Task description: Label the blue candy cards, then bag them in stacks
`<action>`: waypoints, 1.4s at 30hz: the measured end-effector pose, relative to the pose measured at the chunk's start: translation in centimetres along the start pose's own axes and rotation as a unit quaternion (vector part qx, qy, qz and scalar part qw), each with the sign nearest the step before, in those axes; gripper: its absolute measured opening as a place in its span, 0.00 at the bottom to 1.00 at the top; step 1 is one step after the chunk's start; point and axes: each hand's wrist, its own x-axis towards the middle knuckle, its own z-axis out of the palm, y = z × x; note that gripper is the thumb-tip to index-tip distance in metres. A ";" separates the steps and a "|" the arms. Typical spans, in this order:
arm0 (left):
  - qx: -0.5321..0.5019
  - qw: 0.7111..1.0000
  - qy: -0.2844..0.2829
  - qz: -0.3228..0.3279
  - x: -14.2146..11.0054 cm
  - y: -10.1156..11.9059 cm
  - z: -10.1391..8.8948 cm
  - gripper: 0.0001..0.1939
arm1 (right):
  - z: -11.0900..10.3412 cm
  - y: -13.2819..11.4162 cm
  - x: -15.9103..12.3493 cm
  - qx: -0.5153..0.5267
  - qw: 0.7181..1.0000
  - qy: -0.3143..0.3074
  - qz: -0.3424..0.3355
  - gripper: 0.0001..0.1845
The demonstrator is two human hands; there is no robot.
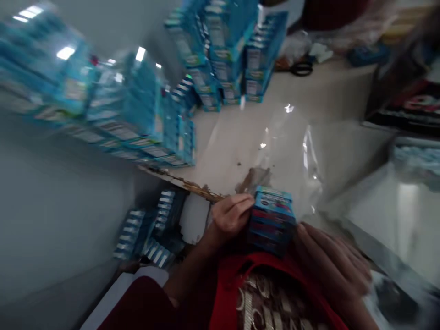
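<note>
A small stack of blue cartons is held in front of my body at the table's near edge, its printed top carton facing up. My left hand has its fingers curled and pinched at the left side of the stack. On the opposite side, my right hand presses its fingertips to the stack's right edge, with the fingers fairly straight. Just beyond the stack, a clear plastic sheet or bag lies on the white tabletop. The stack's lower part is in shadow.
Wrapped blue carton bundles line the table's left side, with taller stacks at the back. More cartons sit below the chipped table edge. Black-handled scissors lie at the back; a clear-sided bin is on the right.
</note>
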 end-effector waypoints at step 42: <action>-0.203 0.907 -0.347 -0.125 -0.7 -6.2 -1.0 0.10 | 2.9 3.7 0.2 0.195 0.947 -0.096 0.236 0.04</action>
